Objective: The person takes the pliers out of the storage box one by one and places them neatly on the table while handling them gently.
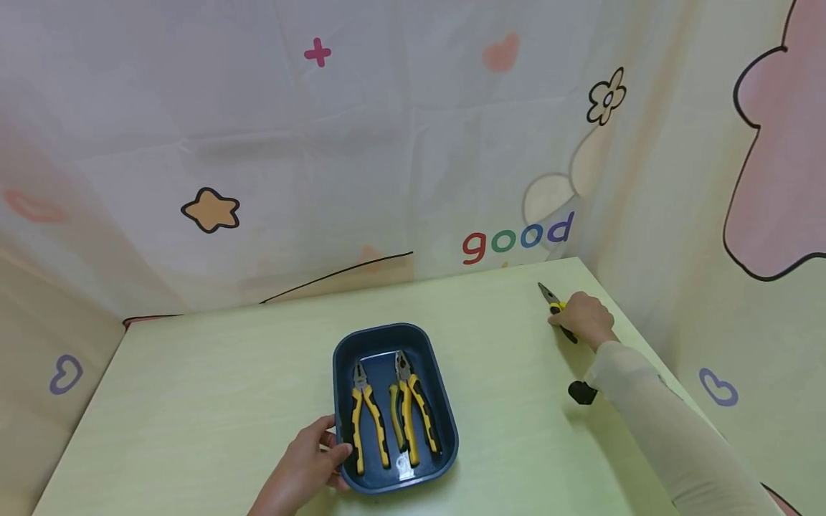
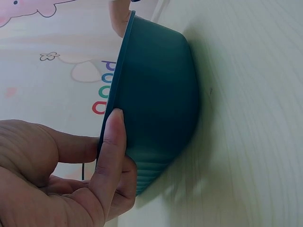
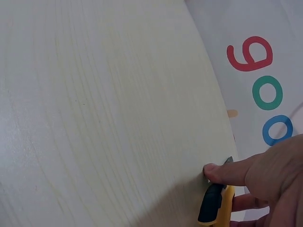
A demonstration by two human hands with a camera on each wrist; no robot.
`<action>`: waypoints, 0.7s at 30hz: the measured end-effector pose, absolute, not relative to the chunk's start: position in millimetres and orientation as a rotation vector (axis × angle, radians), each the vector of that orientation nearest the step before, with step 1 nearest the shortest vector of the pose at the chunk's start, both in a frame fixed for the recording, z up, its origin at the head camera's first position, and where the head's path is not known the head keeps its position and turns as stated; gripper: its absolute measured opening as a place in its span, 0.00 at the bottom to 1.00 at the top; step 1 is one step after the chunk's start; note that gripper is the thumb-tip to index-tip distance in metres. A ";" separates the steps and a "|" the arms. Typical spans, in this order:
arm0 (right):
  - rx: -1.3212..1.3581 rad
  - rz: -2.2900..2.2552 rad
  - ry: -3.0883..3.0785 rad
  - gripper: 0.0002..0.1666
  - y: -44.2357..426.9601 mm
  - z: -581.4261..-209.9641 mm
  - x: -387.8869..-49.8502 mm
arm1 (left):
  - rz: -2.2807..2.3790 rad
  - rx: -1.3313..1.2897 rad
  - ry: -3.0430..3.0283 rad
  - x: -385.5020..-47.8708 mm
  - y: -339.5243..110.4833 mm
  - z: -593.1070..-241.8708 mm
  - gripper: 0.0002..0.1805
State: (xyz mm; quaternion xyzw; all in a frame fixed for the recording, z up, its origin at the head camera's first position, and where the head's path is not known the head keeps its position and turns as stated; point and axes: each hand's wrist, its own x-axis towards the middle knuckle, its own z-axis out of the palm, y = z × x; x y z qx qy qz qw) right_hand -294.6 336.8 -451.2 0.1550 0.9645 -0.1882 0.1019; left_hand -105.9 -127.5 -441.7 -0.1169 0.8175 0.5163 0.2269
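A dark blue plastic tray (image 1: pixel 445 401) is near the front middle of the table. My left hand (image 1: pixel 308 459) pinches its left rim between thumb and fingers; the left wrist view shows the tray's outer wall (image 2: pixel 156 85) beyond my fingers. Inside lie yellow-and-black pliers (image 1: pixel 370 423) on the left and another pair of pliers (image 1: pixel 413 412) on the right, with one more yellow handle (image 1: pixel 396 416) partly hidden beside it. At the far right, my right hand (image 1: pixel 586 319) grips long-nose pliers (image 1: pixel 548 295), jaws pointing away. In the right wrist view, my thumb lies across their handles (image 3: pixel 212 203).
The pale wood-grain table (image 1: pixel 226 387) ends at a printed curtain (image 1: pixel 361 179) behind and at both sides. A black object (image 1: pixel 582 392) shows under my right wrist. The table's right edge runs close by my right forearm (image 1: pixel 671 423).
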 end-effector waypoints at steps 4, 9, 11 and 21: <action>0.450 -0.555 2.849 0.27 335.9 -451.1 -294.1 | 1.447 -0.312 2.246 -105.3 -128.1 -442.3 0.28; 0.433 -0.555 2.855 0.28 336.1 -452.7 -294.3 | 1.453 -0.315 2.239 -105.2 -128.5 -442.4 0.28; 0.426 -0.555 2.857 0.28 335.9 -453.0 -294.2 | 1.455 -0.314 2.239 -105.0 -128.3 -442.1 0.28; 0.428 -0.496 2.838 0.27 329.7 -451.0 -291.6 | 1.463 -0.305 2.247 -104.1 -128.0 -442.5 0.28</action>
